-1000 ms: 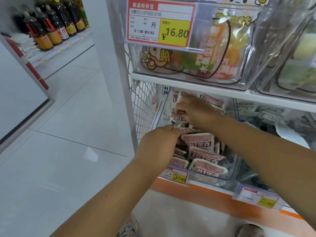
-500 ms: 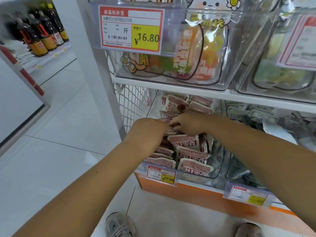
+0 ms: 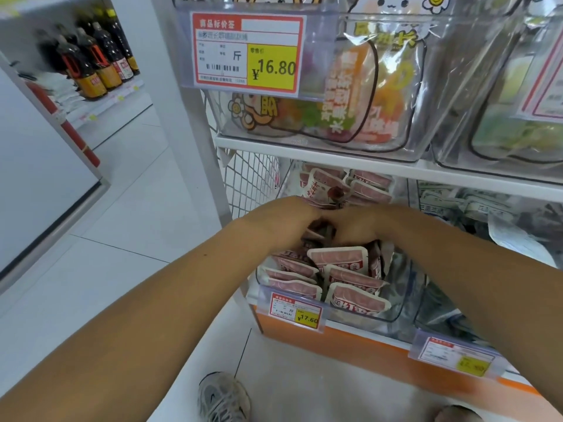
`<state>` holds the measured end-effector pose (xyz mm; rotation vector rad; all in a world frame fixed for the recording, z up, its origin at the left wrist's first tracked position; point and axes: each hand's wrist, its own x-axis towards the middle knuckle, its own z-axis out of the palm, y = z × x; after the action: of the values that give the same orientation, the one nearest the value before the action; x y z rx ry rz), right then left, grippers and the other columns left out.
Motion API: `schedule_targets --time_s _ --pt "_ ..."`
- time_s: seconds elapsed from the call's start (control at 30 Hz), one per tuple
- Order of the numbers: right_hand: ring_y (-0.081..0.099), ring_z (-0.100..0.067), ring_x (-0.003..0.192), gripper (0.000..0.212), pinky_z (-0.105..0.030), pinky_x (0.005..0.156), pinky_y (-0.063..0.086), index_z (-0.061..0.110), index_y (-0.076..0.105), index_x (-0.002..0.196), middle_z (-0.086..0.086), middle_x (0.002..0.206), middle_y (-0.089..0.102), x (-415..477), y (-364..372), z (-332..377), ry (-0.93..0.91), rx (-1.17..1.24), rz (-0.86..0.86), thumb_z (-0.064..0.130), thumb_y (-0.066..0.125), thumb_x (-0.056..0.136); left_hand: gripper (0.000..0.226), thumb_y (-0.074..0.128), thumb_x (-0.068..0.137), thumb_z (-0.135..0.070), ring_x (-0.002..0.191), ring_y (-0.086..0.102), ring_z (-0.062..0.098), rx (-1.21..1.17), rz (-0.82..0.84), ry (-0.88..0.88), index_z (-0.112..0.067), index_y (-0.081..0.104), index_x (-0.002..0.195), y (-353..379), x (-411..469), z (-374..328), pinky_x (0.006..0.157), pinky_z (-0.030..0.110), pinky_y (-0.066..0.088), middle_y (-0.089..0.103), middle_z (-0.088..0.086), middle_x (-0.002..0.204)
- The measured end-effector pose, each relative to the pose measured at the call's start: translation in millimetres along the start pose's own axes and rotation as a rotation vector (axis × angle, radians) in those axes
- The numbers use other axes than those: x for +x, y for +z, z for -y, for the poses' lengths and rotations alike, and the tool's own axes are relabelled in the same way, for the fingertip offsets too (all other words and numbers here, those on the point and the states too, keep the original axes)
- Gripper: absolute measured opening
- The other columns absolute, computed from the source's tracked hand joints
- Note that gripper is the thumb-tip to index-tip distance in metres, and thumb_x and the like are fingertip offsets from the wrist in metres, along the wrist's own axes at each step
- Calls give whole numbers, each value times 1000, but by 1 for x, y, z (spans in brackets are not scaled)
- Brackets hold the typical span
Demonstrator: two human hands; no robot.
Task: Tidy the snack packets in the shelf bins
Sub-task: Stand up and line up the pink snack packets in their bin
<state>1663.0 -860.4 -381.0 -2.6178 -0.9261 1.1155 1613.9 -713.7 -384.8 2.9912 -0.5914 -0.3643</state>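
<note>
Pink, white and orange on our shelf

We see pink-and-white snack packets (image 3: 338, 260) with dark red lettering, red-bordered price tags (image 3: 247, 53) with yellow price panels, an orange shelf base (image 3: 365, 351), and a grey shoe (image 3: 224, 397).

A: What fills the clear shelf bin (image 3: 399, 303)?

B: Flat snack packets (image 3: 338, 257), pink-red with white edges and red lettering, standing on edge in two rows that lean back from the front wall.

A: And further back?

B: More of the same packets (image 3: 367, 190) lie piled loosely at the rear, tilted at odd angles, one showing a dark round spot.
</note>
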Motion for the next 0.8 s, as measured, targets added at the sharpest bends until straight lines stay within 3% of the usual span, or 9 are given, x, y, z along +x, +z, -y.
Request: schedule_targets --time_s 0.1,0.2,0.3,0.4,0.47,0.57,0.67,0.8 --pt "46 -8 84 68 -19 67 33 36 28 145 9 113 52 4 6 -2 -26 -59 -72 29 64 88 53 73 76 -5 110 57 24 -68 -287 82 -20 60 126 9 -22 11 90 36 50 61 4 122" --pt "46 -9 80 80 -22 63 34 39 19 148 -1 128 56 12 11 -4 0 -102 -115 30 66 84 58 80 73 -11 125 48 26 -142 -581 48 -16 59 127 29 -47 18 102 37 42 55 6 134" --pt "41 -5 65 87 -21 51 27 38 7 151 -9 133 55 17 17 -3 3 -178 -156 26 63 85 66 67 87 -25 138 32 13 -421 -535 -143 -23 36 146 41 -65 9 110 24 26 31 -3 154" --pt "57 -20 95 89 -21 65 36 38 13 150 -5 137 54 20 23 -4 -44 -166 -239 44 68 80 72 61 90 -34 136 37 12 -626 -500 -286 -29 21 150 53 -75 8 112 32 32 29 -7 154" --pt "57 -26 103 93 -24 72 36 35 15 150 -8 134 55 22 26 -5 -49 -167 -273 51 70 77 70 59 91 -35 132 41 7 -724 -454 -273 -39 19 148 59 -81 10 110 36 37 37 -18 147" --pt "52 -26 95 87 -25 71 34 36 6 151 -15 134 53 30 27 -6 -17 -259 -234 26 64 86 63 59 92 -32 116 46 -11 -795 -361 -209 -73 19 120 61 -89 10 105 30 44 38 -49 118" --pt "50 -29 119 80 -26 84 40 34 17 150 -7 145 45 33 29 -8 -40 -284 -297 24 63 86 68 62 91 -30 113 50 -8 -805 -372 -221 -79 21 114 59 -90 11 101 30 47 41 -48 111" --pt "55 -22 113 78 -24 76 37 29 35 143 -2 134 57 34 30 -10 -88 -113 -374 47 72 77 77 66 89 -24 119 51 -1 -773 -430 -191 -61 19 138 62 -87 15 100 30 47 40 -30 135"
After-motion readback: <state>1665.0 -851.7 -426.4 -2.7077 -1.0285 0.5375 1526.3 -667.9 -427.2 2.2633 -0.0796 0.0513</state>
